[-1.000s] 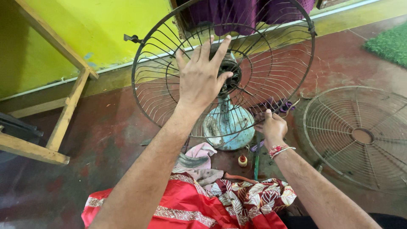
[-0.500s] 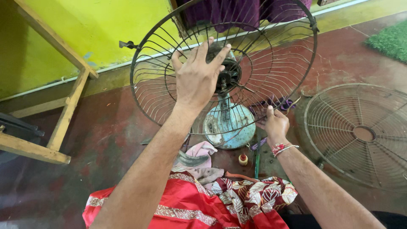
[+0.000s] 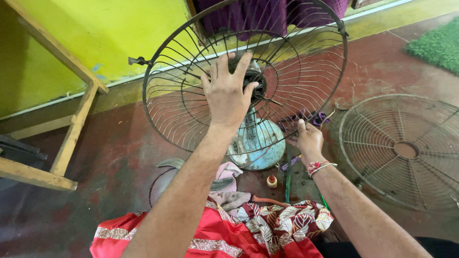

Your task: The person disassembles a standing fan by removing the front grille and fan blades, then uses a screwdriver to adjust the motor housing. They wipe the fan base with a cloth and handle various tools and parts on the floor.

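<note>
From the head camera, the work in hand looked like seating or freeing the rear wire guard (image 3: 306,91) on a table fan. The left hand (image 3: 228,93) lay spread and flat against the guard's centre, fingers open over the dark motor hub (image 3: 253,83), pressing, not clasping. The right hand (image 3: 310,139) was closed in a pinching grip on the guard's lower right rim. The guard stood upright on the pale blue fan base (image 3: 258,143), far from the person, both hands touching it. By my judgement, the next move called for steadying the hub while working the rim round. The loose front guard (image 3: 406,150) lay flat on the floor to the right, well apart.
</note>
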